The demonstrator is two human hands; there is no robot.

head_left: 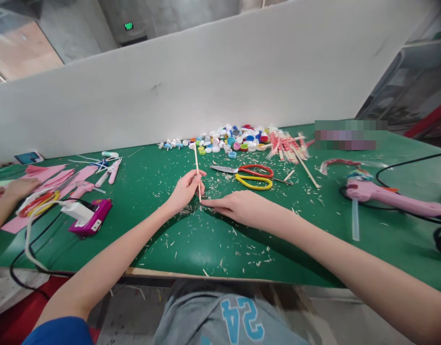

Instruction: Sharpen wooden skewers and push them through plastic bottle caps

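A thin pale wooden chopstick (196,158) stands nearly upright, leaning slightly, over the green table. My left hand (186,190) is closed around its lower half, thumb and fingers pinching it. Beside the stick's bottom end, my right hand (238,205) has its index finger stretched out, the fingertip at or against the wood. The other right fingers are partly hidden below. Just beyond the right hand lie scissors (254,176) with one red and one yellow handle, blades toward the left. Wood shavings (256,251) are scattered around both hands.
Coloured bottle caps (232,139) and wrapped chopsticks (287,146) pile up by the white partition (191,86). A pink glue gun (396,194) with its cord lies right. At left are a purple power strip (93,219), pink sheets (48,175) and another person's hand (21,188).
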